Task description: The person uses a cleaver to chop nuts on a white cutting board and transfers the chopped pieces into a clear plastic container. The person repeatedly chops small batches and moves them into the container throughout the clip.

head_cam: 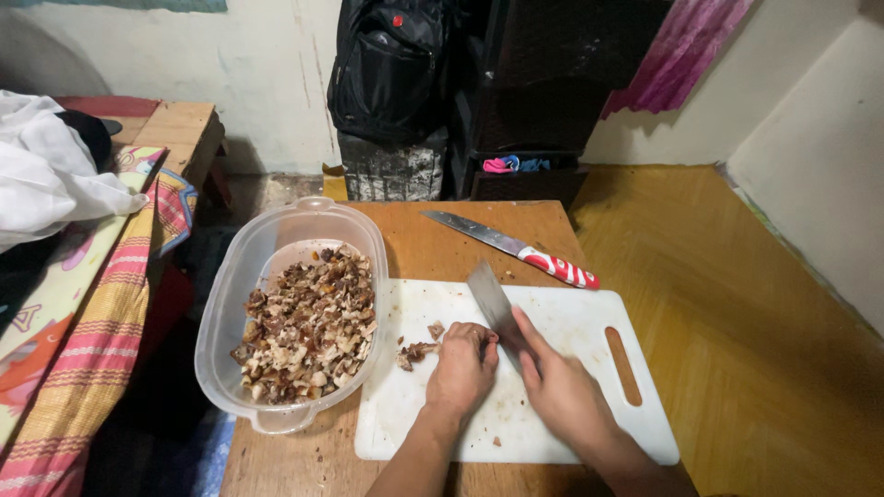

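Note:
A white cutting board (571,317) lies on a small wooden table (433,248). My right hand (562,391) grips a cleaver (493,296), blade upright over the board. My left hand (463,366) is curled beside the blade, fingers pressed on a small piece of chopped meat (416,352) near the board's left side. Left of the board stands a clear plastic tub (276,230) holding several chopped brown and pale meat pieces (313,327).
A second knife with a red and white handle (516,247) lies on the table behind the board. A black backpack (391,64) and dark shelf stand against the far wall. A bed with striped cloth (101,313) lies left; yellow floor right.

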